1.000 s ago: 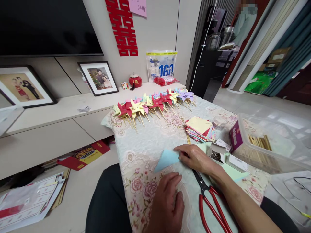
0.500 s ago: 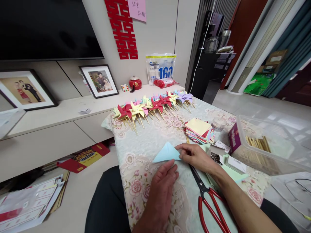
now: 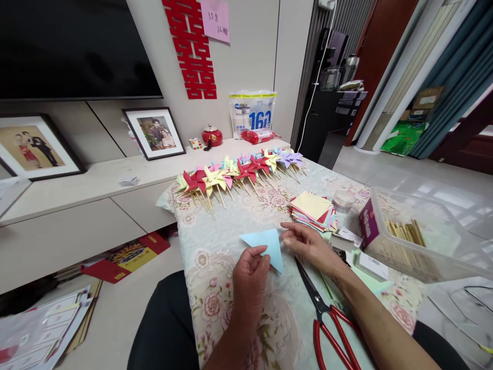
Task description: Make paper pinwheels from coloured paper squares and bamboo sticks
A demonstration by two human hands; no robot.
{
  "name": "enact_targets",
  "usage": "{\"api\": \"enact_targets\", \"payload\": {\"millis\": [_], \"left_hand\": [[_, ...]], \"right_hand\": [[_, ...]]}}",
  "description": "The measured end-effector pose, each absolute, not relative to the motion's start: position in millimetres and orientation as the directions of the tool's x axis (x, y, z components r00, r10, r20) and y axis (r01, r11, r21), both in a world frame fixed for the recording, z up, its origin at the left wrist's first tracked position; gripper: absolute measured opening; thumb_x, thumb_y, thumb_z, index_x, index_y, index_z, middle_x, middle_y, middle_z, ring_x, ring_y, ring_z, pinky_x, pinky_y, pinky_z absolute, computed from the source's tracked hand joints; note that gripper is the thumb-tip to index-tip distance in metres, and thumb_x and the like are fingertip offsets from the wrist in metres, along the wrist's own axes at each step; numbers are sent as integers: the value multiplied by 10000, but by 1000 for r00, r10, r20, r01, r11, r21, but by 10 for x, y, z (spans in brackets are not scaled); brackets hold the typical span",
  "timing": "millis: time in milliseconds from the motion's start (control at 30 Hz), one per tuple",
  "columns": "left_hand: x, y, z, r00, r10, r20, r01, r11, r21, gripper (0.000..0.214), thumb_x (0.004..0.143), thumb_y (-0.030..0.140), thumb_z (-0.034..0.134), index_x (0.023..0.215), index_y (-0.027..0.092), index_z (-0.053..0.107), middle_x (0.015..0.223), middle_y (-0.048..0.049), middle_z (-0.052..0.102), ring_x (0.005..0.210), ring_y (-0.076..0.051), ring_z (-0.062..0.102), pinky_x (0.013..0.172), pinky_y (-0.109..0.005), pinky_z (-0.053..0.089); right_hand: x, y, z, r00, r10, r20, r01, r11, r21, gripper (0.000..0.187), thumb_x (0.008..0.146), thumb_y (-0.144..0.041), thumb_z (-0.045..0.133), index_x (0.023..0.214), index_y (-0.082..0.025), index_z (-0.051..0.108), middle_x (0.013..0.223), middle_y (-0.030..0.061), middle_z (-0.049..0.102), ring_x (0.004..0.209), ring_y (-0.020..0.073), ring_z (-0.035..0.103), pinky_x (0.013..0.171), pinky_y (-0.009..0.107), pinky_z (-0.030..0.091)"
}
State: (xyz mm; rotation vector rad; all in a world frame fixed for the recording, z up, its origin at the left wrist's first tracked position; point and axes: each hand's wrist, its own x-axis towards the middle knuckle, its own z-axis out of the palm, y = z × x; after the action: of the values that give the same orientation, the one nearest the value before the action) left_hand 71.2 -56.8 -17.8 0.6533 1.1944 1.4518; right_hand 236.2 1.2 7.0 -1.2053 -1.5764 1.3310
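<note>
A light blue sheet of paper [image 3: 269, 242], folded into a triangle, is pinched along its long edge by my left hand [image 3: 252, 270]. Just right of the paper hovers my right hand [image 3: 306, 244], its fingers apart and holding nothing. Red-handled scissors [image 3: 321, 306] lie on the flowered tablecloth [image 3: 215, 257] below my right hand, partly under the forearm. Beyond my right hand sits a stack of coloured paper squares [image 3: 313, 208], a pale yellow one on top.
Several finished paper pinwheels on sticks [image 3: 239, 172] lie along the table's far edge. At right stands a clear plastic box [image 3: 416, 252] with wooden sticks [image 3: 406, 234]. A small round clear container [image 3: 344, 200] and a white box [image 3: 370, 264] are near it.
The blue triangle has turned so its corner points down toward me. My left hand has gone from lying flat beside it to pinching it; my right hand has let go.
</note>
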Motion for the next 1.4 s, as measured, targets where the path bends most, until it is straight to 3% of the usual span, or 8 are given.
{"api": "enact_targets", "payload": {"millis": [167, 333, 400, 533, 633, 833, 1100, 1400], "left_hand": [[732, -612, -246, -111, 982, -156, -283, 119, 952, 186, 679, 215, 738, 848, 152, 694, 501, 79, 520, 453, -73, 451, 482, -189, 345], [755, -616, -213, -95, 986, -136, -361, 93, 928, 722, 694, 211, 726, 1382, 189, 510, 861, -11, 721, 598, -113, 619, 560, -212, 460], [752, -604, -199, -128, 977, -169, -384, 108, 917, 835, 672, 241, 762, 1438, 186, 435, 906, -36, 738, 637, -141, 660, 582, -234, 491], [743, -577, -187, -95, 964, -249, -389, 195, 901, 514, 673, 360, 790, 1095, 112, 634, 742, -57, 735, 573, -164, 637, 541, -258, 486], [743, -565, -193, -73, 962, -262, -397, 213, 893, 348, 702, 386, 769, 909, 131, 653, 656, -39, 716, 485, -139, 573, 487, -250, 454], [734, -561, -247, -92, 962, -258, -430, 195, 881, 254, 694, 334, 781, 826, 149, 666, 647, -19, 709, 494, -116, 555, 501, -230, 446], [748, -578, -145, -60, 964, -260, -495, 197, 846, 242, 650, 317, 800, 813, 155, 723, 645, -5, 689, 549, -118, 570, 542, -224, 453], [754, -575, -120, -94, 945, -313, -544, 214, 811, 218, 590, 301, 830, 733, 152, 761, 601, 1, 672, 512, -94, 514, 510, -212, 422]], "right_hand": [[2334, -23, 113, -370, 920, -131, 90, -105, -990, 632, 747, -428, 762, 1291, -159, 584, 869, 8, 625, 703, 148, 572, 632, 281, 419], [2325, -14, 49, -370, 918, -140, 118, -103, -988, 534, 702, -336, 788, 1182, -162, 633, 704, -49, 568, 597, 124, 520, 575, 262, 377], [2324, -5, 31, -366, 921, -134, 109, -100, -989, 484, 705, -324, 778, 1143, -168, 644, 703, -46, 594, 594, 126, 536, 575, 263, 384], [2318, -3, 40, -375, 918, -127, 97, -97, -991, 425, 711, -302, 769, 1099, -173, 656, 712, -41, 639, 608, 132, 572, 587, 263, 399], [2307, -15, 66, -395, 908, -138, 82, -115, -990, 404, 716, -309, 767, 1082, -173, 662, 773, -15, 691, 646, 144, 602, 617, 271, 426], [2294, -29, 104, -431, 894, -125, 82, -99, -992, 328, 721, -286, 750, 1021, -165, 696, 958, 50, 747, 785, 177, 648, 710, 297, 480], [2328, -39, 82, -423, 896, -138, 176, -68, -982, 168, 765, -305, 706, 884, -189, 730, 615, -31, 630, 548, 126, 515, 552, 253, 385], [2317, -50, 126, -383, 910, -157, 101, -128, -987, 146, 724, -255, 705, 846, -190, 750, 707, -1, 697, 614, 141, 565, 610, 275, 436]]}}
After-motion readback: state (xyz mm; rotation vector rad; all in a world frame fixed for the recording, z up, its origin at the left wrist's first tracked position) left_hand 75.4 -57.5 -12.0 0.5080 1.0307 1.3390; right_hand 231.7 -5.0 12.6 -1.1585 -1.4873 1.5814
